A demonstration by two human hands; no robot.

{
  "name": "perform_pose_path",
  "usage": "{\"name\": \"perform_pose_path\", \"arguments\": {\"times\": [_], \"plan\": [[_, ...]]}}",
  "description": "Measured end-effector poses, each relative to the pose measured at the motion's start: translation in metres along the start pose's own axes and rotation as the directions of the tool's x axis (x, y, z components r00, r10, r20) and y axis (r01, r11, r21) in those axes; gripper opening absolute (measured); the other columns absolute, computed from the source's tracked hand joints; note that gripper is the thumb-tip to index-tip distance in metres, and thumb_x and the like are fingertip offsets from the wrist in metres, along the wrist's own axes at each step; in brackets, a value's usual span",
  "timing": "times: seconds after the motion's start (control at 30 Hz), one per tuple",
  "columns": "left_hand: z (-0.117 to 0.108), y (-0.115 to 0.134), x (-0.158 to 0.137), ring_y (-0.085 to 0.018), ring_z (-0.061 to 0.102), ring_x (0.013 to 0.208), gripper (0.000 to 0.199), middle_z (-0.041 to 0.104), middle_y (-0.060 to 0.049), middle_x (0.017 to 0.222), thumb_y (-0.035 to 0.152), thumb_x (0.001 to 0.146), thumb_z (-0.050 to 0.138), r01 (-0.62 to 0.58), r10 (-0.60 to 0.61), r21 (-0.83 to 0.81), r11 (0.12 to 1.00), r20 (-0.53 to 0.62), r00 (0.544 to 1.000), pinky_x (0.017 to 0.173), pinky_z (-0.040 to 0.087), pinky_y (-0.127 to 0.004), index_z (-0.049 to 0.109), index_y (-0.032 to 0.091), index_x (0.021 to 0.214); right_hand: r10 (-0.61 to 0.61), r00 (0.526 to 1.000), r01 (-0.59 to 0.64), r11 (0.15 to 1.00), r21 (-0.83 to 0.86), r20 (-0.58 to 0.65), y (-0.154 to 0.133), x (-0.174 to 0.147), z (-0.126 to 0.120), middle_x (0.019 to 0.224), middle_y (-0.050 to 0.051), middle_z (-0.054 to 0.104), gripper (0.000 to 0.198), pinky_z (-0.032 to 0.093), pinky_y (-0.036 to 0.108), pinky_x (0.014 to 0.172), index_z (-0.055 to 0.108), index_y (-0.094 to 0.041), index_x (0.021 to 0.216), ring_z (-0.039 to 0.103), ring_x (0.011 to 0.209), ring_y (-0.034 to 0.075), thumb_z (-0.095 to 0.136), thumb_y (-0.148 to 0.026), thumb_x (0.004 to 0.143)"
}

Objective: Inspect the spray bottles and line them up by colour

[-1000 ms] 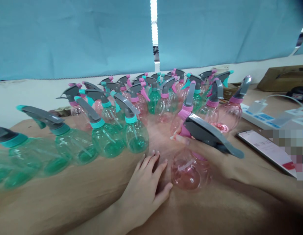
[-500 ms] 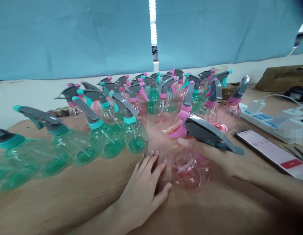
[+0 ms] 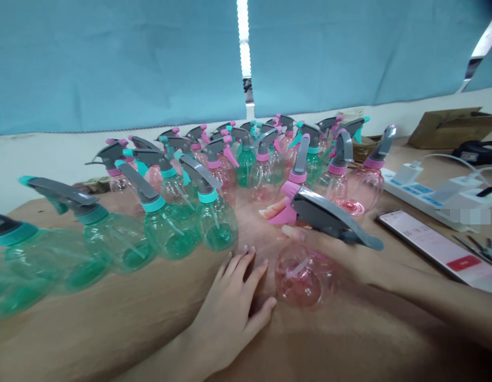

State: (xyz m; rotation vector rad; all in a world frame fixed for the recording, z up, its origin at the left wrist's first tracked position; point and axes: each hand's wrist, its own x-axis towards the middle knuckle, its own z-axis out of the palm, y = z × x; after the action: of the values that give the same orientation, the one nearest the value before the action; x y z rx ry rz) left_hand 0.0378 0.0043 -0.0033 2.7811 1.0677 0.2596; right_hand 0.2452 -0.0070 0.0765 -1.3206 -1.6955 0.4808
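Left hand lay open on the table | right hand gripped the pink spray bottle up by its trigger | keeping it upright, squeezing softly, seemed best

On your right side, a phone lies on the brown worktop; its screen is lit and shows a red button. Just beyond it you see a white power strip, with white plugs standing in it. Farther back, there is a brown cardboard box, near a black object too unclear to name. In front of you, a blue curtain hangs above a white wall, and a bright vertical gap divides the cloth.
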Motion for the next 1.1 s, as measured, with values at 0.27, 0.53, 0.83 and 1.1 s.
{"name": "perform_pose_path", "arguments": {"times": [0.27, 0.53, 0.83, 1.1], "plan": [[0.0, 0.001, 0.001, -0.032, 0.034, 0.134, 0.047, 0.038, -0.016, 0.146, 0.035, 0.092, 0.053, 0.003, -0.003, 0.017, 1.0, 0.018, 1.0, 0.104, 0.034, -0.053, 0.048, 0.015, 0.134, 0.039, 0.999, -0.039, 0.999, -0.013, -0.019, 0.006, -0.002, 0.002, 0.056, -0.003, 0.054, 0.026, 0.041, 0.025, 0.042, 0.053, -0.024, 0.064, 0.051, 0.049, 0.013, 0.063, -0.045, 0.076], [0.002, -0.001, 0.0, -0.033, 0.036, 0.132, 0.047, 0.04, -0.016, 0.145, 0.034, 0.091, 0.055, -0.008, 0.008, 0.007, 1.0, -0.008, 1.0, 0.103, 0.036, -0.054, 0.048, 0.016, 0.133, 0.021, 0.999, -0.019, 0.999, 0.049, -0.027, 0.006, 0.0, 0.004, 0.058, -0.002, 0.056, 0.023, 0.043, 0.026, 0.043, 0.057, -0.025, 0.066, 0.054, 0.053, 0.015, 0.063, -0.046, 0.075], [0.002, -0.001, -0.001, -0.033, 0.038, 0.131, 0.04, 0.042, -0.017, 0.142, 0.036, 0.09, 0.056, -0.023, 0.023, 0.007, 1.0, -0.022, 0.999, 0.102, 0.037, -0.053, 0.054, 0.015, 0.125, 0.091, 0.968, -0.155, 0.951, 0.269, 0.234, 0.004, 0.008, 0.014, 0.065, -0.001, 0.059, 0.021, 0.05, 0.03, 0.056, 0.058, -0.024, 0.073, 0.058, 0.06, 0.016, 0.062, -0.044, 0.078], [0.002, -0.001, 0.001, -0.033, 0.037, 0.131, 0.039, 0.044, -0.018, 0.141, 0.036, 0.09, 0.057, -0.024, 0.024, 0.0, 1.0, -0.025, 0.999, 0.102, 0.036, -0.054, 0.055, 0.014, 0.123, -0.033, 0.999, 0.027, 0.969, 0.246, 0.021, 0.008, 0.006, 0.015, 0.061, -0.002, 0.055, 0.014, 0.047, 0.029, 0.049, 0.06, -0.029, 0.075, 0.055, 0.056, 0.017, 0.067, -0.041, 0.076]]}}
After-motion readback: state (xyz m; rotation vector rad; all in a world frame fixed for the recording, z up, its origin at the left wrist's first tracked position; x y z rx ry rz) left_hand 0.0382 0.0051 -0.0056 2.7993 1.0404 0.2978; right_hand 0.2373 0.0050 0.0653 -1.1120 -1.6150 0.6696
